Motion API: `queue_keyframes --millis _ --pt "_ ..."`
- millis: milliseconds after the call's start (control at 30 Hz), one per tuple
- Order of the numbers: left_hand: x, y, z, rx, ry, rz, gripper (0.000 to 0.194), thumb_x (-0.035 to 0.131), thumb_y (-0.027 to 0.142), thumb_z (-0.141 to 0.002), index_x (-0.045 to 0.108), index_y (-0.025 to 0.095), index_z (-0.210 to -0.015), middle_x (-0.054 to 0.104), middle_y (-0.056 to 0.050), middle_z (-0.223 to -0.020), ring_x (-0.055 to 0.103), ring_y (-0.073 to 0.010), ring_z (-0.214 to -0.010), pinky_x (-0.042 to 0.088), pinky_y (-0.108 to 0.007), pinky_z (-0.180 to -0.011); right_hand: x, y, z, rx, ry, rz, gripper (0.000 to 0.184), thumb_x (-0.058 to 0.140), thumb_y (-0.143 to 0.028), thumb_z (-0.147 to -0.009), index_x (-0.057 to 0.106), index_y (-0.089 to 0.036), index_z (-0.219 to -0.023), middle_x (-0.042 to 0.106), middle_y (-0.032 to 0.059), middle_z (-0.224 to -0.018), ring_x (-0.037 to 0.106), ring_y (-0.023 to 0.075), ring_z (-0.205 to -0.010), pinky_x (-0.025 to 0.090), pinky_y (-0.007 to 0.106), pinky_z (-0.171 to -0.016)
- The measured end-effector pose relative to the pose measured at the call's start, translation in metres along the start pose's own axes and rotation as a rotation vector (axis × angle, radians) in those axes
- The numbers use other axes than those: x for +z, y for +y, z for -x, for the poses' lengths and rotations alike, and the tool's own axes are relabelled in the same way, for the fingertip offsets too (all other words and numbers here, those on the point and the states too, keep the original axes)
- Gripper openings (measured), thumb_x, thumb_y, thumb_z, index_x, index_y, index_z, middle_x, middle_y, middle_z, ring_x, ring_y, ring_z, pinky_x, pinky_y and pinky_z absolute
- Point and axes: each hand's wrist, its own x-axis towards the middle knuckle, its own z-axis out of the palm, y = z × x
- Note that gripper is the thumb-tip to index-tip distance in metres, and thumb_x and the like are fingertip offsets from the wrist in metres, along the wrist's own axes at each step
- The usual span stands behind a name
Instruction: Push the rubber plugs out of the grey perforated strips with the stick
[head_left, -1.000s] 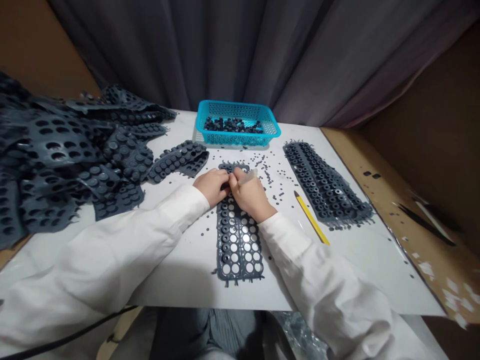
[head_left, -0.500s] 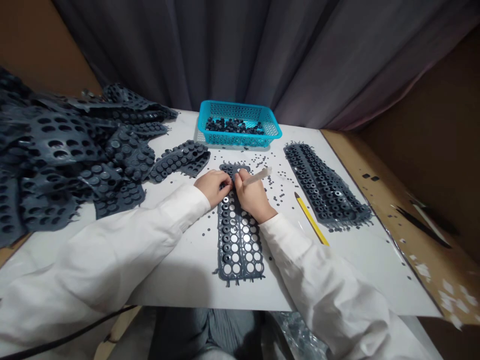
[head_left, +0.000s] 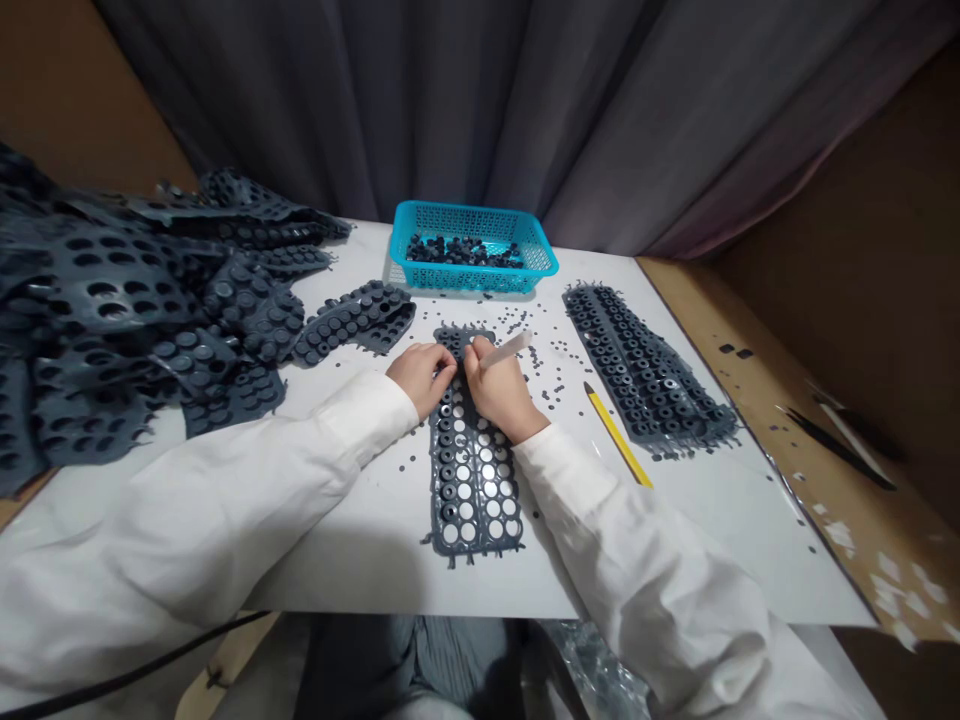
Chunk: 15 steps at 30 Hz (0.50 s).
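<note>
A dark grey moulded rubber sheet (head_left: 476, 480) with rows of round holes lies lengthwise in front of me on the white board. Ring-shaped pieces fill much of its left column, and white shows through many other holes. My left hand (head_left: 424, 380) rests on the sheet's upper left edge, fingers curled in and thumb close to the forefinger; whatever is between them is hidden. In my right hand (head_left: 501, 395) is a slim, whitish translucent pen-like tool (head_left: 511, 348), gripped like a pencil. Its upper end leans right, and its tip is hidden behind my fingers over the sheet's upper part.
A blue basket (head_left: 474, 281) with small black pieces stands at the back. Similar sheets (head_left: 120, 280) are heaped at left; another sheet (head_left: 645, 370) lies at right beside a yellow pencil-like tool (head_left: 619, 435). Tiny dark discs are scattered about. Black tweezers (head_left: 836, 447) lie far right.
The whole view has shifted slightly, so things appear a little further left. Both hands stay at the same part of the sheet, with the right fingers moved only slightly.
</note>
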Motion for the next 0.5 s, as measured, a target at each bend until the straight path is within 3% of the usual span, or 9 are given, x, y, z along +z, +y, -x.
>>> queue_keyframes --millis 267,500 --pt "0.000 0.002 0.000 -0.062 -0.017 0.015 0.012 0.048 0.022 -0.082 0.058 0.016 -0.079 0.062 -0.004 -0.076 0.056 -0.0193 -0.079 0.043 -0.032 -0.078 0.000 0.000 0.001 0.000 0.008 -0.022 0.022 0.033 -0.025 -0.090 0.043 -0.020 -0.071 0.044 -0.0005 -0.057 0.040 0.0146 -0.052 0.028 0.026 -0.055" --pt "-0.010 0.003 -0.006 0.071 -0.155 -0.072 0.013 0.050 0.022 -0.079 0.061 0.017 -0.083 0.062 -0.005 -0.087 0.056 -0.0207 -0.085 0.044 -0.032 -0.076 0.001 0.002 -0.001 -0.021 0.005 -0.071 0.023 0.035 -0.027 -0.089 0.041 -0.021 -0.068 0.044 -0.0003 -0.057 0.043 0.0159 -0.055 0.030 0.026 -0.055"
